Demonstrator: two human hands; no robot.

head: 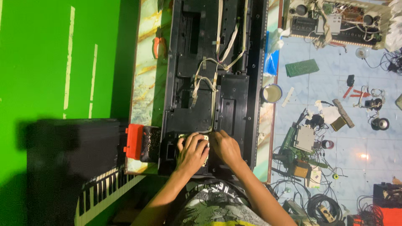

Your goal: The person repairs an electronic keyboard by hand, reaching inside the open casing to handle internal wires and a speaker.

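— Black plastic everywhere. What are both hands doing at the bottom middle of the frame?

— They sit side by side on the near end of the opened keyboard shell (213, 75). The left hand (191, 151) is curled over a small pale part (204, 144) set in the shell, fingers bent onto it. The right hand (225, 146) lies just beside it, fingers pressed down on the same spot. Whether either hand truly grips the part or only presses on it, I cannot tell; the fingers hide it.

— Why two hands on one small piece?

— My guess is that one steadies while the other works; the part sits low in a recess, so the fingers come from above.

— And the shell lies face down?

— It looks so: the ribbed inside faces up, and pale flat cables (213, 71) run down its middle toward the hands, loose enough to reach the near end.

— What is beside it?

— Touching the shell's left edge, an orange-and-black case (140, 142) on the marbled surface (146, 62). Lower left, a row of piano keys (104, 188) leans apart from the work. Further up the surface lies an orange-handled tool (156, 47).

— And on the right?

— A round tin (271, 93) at the surface's right edge; beyond, on the tiled floor (364, 142), a green circuit board (302, 67), wires and another gutted unit (339, 23) in the upper right.
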